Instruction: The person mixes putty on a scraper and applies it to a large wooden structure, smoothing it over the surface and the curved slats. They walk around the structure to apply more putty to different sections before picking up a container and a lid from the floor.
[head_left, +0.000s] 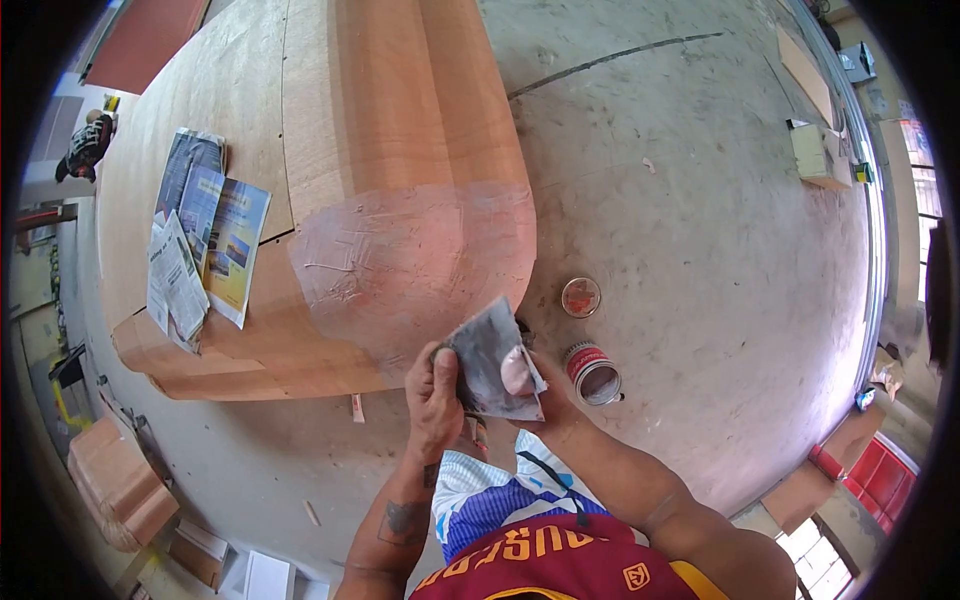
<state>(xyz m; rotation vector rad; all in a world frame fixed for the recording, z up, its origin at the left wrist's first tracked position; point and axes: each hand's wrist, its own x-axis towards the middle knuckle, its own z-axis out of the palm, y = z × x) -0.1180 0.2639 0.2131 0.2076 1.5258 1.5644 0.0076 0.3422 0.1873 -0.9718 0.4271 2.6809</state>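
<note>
My left hand (436, 385) grips the left edge of a flat, grey-smeared board (482, 365), thumb on top. A lump of pink putty (517, 371) sits near the board's right side. My right hand (543, 372) is mostly hidden behind the board, so its fingers and anything in them do not show. Just beyond the board lies the rounded corner of a large plywood structure, coated with a rough patch of pinkish putty (420, 265). Bare plywood (400, 90) stretches away behind that patch.
Newspaper sheets (205, 235) lie on the plywood at left. On the concrete floor at right stand an open can (594, 375) and a round lid (581, 297) with reddish residue. A wooden box (820, 155) is farther right. Another person (86, 145) is at far left.
</note>
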